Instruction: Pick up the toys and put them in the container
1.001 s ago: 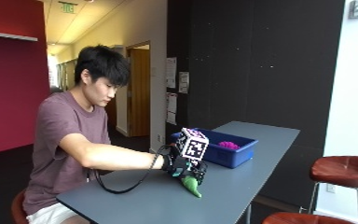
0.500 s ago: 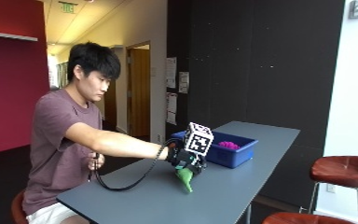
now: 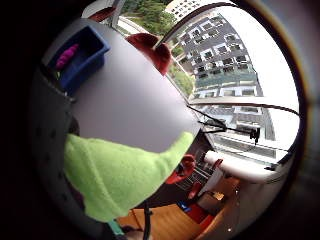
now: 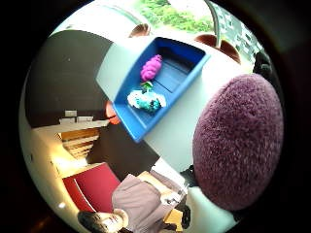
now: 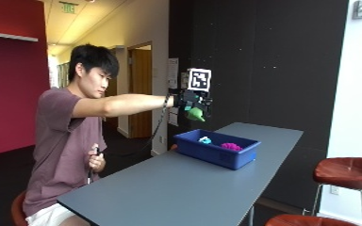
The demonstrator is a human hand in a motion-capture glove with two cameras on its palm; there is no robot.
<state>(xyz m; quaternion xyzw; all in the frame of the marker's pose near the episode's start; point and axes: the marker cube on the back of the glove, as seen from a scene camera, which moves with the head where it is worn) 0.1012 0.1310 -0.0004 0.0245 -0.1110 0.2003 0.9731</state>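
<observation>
- Dark wall panels and a red side wall frame a long grey worktop [image 5: 187, 188], where a blue plastic container [image 5: 217, 149] sits toward the far end.
- Half a second ago the gloved right hand [image 5: 190, 100] was low, just above the near part of the worktop, with the green toy dangling from it; now the arm is stretched out level and the hand is raised high, above and slightly left of the container.
- That lift means the pick is done and the carry is under way; what remains, by my judgement, is bringing the hand over the container and letting go.
- The hand's fingers are curled round the soft green-and-purple plush toy [image 5: 196, 114], which hangs clear of the worktop.
- The toy's long axis runs roughly vertical, with its green tapering end [image 3: 175, 150] pointing down and its rounded fuzzy purple part [image 4: 238, 141] close against the palm.
- A magenta knobbly toy [image 4: 151, 67] and a teal-and-white toy [image 4: 146, 100] already lie inside the container.
</observation>
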